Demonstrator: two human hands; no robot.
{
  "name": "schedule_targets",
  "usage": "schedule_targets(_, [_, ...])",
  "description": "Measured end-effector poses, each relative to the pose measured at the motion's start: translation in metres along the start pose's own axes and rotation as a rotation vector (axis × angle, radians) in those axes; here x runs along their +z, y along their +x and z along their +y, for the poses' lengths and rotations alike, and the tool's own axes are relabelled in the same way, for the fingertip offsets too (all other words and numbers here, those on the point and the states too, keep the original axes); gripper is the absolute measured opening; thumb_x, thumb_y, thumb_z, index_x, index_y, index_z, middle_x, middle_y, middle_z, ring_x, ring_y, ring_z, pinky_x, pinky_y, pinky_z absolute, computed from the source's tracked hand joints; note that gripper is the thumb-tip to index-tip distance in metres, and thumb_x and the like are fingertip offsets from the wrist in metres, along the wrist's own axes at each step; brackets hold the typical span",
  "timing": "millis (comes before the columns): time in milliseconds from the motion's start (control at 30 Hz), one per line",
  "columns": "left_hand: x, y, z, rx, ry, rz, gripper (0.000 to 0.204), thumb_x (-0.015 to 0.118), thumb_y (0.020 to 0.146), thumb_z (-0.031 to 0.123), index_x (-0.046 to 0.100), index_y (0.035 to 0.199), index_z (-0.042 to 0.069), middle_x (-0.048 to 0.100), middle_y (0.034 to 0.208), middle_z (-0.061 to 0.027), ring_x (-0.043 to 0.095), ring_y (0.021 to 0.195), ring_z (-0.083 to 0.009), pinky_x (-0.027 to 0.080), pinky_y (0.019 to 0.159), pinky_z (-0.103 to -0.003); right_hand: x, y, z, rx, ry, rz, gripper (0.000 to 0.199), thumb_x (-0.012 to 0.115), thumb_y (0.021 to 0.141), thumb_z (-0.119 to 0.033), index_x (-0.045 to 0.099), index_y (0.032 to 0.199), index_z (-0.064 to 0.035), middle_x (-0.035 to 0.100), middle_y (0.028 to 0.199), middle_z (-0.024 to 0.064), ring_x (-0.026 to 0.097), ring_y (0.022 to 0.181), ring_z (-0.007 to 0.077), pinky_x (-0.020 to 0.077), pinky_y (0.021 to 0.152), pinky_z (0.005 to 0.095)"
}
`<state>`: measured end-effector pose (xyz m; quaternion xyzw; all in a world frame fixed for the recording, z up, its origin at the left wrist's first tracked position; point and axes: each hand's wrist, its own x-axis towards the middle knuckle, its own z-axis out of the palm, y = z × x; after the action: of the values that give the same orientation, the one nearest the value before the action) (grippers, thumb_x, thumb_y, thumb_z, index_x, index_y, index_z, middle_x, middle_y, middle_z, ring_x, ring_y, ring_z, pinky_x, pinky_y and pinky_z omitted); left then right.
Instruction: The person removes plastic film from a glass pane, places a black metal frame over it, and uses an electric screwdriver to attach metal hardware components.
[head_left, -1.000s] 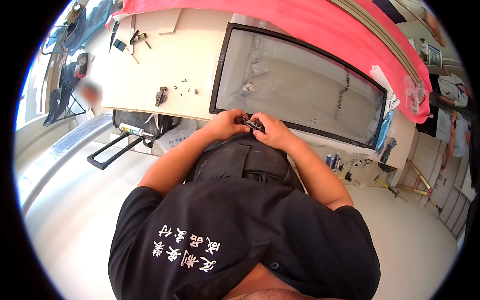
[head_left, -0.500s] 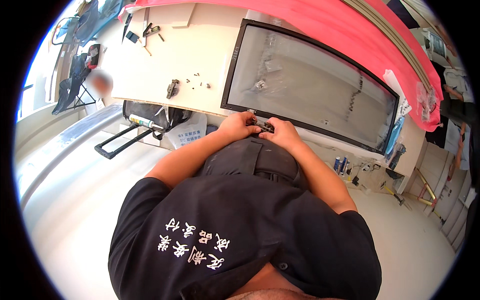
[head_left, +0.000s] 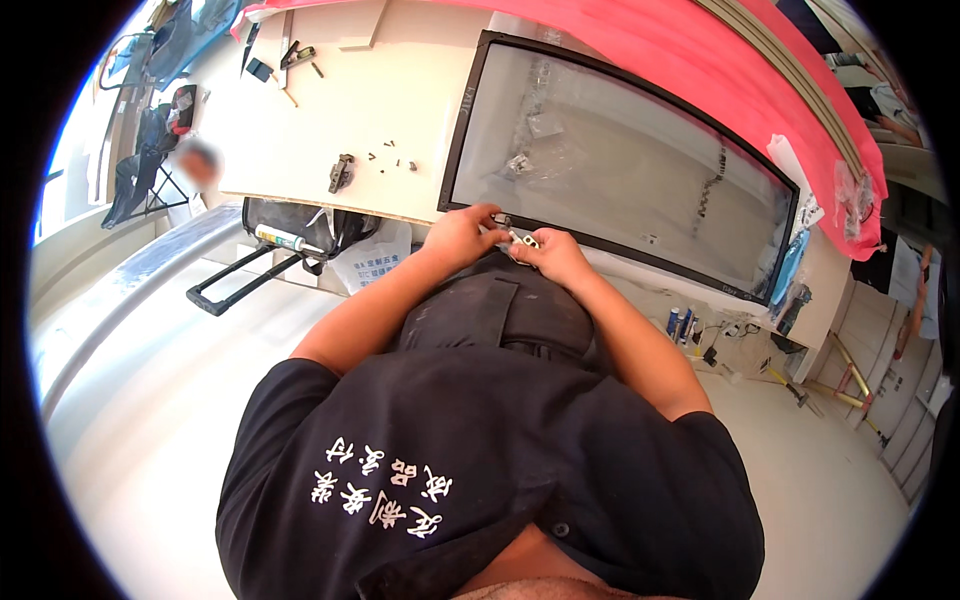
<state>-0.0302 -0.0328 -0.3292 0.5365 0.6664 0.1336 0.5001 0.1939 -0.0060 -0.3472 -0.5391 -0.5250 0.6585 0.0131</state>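
Note:
My left hand (head_left: 463, 236) and my right hand (head_left: 552, 257) meet at the near edge of a large black-framed glass panel (head_left: 620, 160) that lies flat on a pale worktable (head_left: 380, 110). Between the fingers of both hands sits a small metal fitting (head_left: 514, 236), pressed close to the frame's lower edge. Its exact shape is too small to make out. My black shirt and dark apron fill the lower part of the view.
A dark metal hinge part (head_left: 340, 172) and several loose screws (head_left: 392, 157) lie on the table left of the panel. Tools (head_left: 285, 58) rest at the table's far left. A pink sheet (head_left: 720, 60) runs behind the panel. A black case (head_left: 290, 235) and another person (head_left: 197, 165) are left.
The view has shifted slightly as my head moved. Both hands stay together on the small fitting at the frame's near edge.

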Motion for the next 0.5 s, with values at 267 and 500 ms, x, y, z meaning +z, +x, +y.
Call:
schedule_targets(267, [-0.014,0.008,-0.036,0.356,0.409,0.231,0.043,0.078,0.078,0.019,0.066,0.119,0.013,0.063,0.117,-0.0066,0.058,0.114,-0.0293,0.047,0.098,-0.043,0.022,0.03,-0.003,0.376,0.706,-0.059,0.036,0.07,0.095,-0.044,0.062,0.099,-0.0092,0.073,0.09,0.0045,0.066,0.068,0.0114,0.0503,0.057,0.024])
schedule_targets(500, [0.002,0.023,-0.046,0.442,0.506,0.222,0.042,0.078,0.077,0.02,0.067,0.118,0.018,0.064,0.11,-0.0031,0.059,0.109,-0.0253,0.047,0.092,-0.04,0.044,0.036,-0.002,0.455,0.672,-0.135,0.043,0.064,0.097,-0.051,0.062,0.112,-0.0113,0.073,0.093,0.008,0.069,0.067,0.0159,0.0487,0.052,0.0262])
